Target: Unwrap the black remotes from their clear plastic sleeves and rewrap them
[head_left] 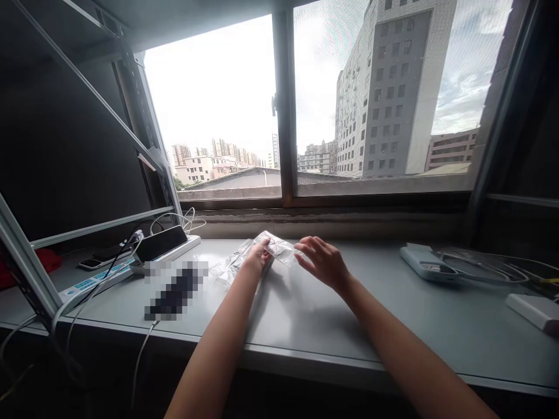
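My left hand (257,257) is closed on a clear plastic bag (279,247), which it holds just above the grey desk. The bag is crinkled and shiny; whether anything lies inside it I cannot make out. At the bag's right end is my right hand (322,261), its fingers apart and slightly bent. Its fingertips are at the plastic's edge, and I cannot tell whether they touch it. More crumpled clear plastic (230,266) lies on the desk beside my left hand, partly covered by it.
A blurred-out dark object (177,291) with a white cable lies at left. Behind it are a dark-screened phone (161,243) and a power strip (98,278). On the right sit a pale blue device (430,265), cables and a white box (533,311). A window spans the back.
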{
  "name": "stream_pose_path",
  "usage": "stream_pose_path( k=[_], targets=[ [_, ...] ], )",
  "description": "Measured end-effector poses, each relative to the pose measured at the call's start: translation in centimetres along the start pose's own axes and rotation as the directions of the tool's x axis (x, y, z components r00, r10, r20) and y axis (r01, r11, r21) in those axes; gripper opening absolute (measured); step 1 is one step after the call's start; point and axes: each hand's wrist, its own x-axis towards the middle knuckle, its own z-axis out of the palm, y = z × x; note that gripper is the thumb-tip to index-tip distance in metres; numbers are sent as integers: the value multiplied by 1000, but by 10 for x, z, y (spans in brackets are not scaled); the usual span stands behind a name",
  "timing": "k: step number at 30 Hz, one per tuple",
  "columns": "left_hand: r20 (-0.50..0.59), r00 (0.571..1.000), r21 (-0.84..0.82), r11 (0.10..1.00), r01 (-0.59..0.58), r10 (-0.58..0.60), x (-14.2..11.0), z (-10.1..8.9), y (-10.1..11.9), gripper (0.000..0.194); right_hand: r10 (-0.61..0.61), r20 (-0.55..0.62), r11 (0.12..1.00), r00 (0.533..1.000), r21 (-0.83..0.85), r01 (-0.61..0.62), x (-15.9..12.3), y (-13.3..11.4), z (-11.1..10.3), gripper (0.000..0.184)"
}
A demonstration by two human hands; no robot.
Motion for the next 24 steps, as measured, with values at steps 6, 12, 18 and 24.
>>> stream_pose_path(
  k=[6, 12, 18, 24],
  targets=[
    [-15, 1000, 0, 1000, 5, -5, -1, 0, 1, 8, -93, 51, 991, 994, -97, 97, 0, -2, -2, 27],
    [36, 999, -1, 1000, -7, 7, -3, 0, 0, 4, -194, 22, 961, 981, -197, 195, 1, -4, 6, 16],
    [92, 996, -88, 996, -9, 17, -1, 0, -4, 2, -257, -108, 928, 960, -306, 214, 1, -1, 15, 17],
    [117, 993, -73, 997, -16, 24, -1, 1, -7, 4, -224, -73, 928, 972, -320, 190, 0, 3, 16, 22]
  ],
)
